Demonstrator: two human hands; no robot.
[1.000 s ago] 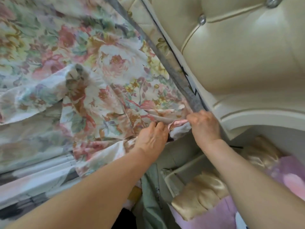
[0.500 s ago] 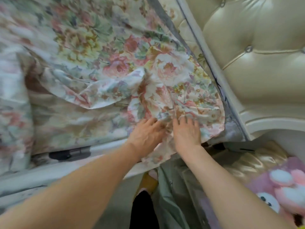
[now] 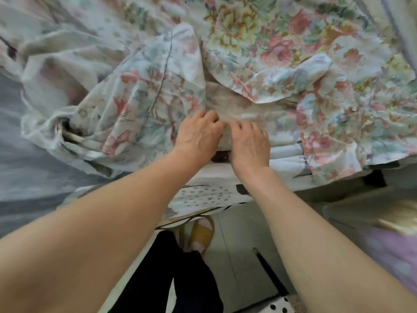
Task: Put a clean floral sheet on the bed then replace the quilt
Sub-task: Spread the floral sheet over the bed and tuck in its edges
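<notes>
Crumpled pink-and-green floral cotton sheet: heaped, unspread, beyond and beside both hands. Left hand and right hand: side by side at the mattress edge, fingers curled into cloth, grip unclear. Spreading, tucking, quilt replacement outstanding; quilt unidentified.

Your left hand and right hand lie side by side, knuckles up, fingers curled into the rumpled floral sheet at the near edge of the bed. Below that edge, your yellow slipper stands on the floor.
</notes>
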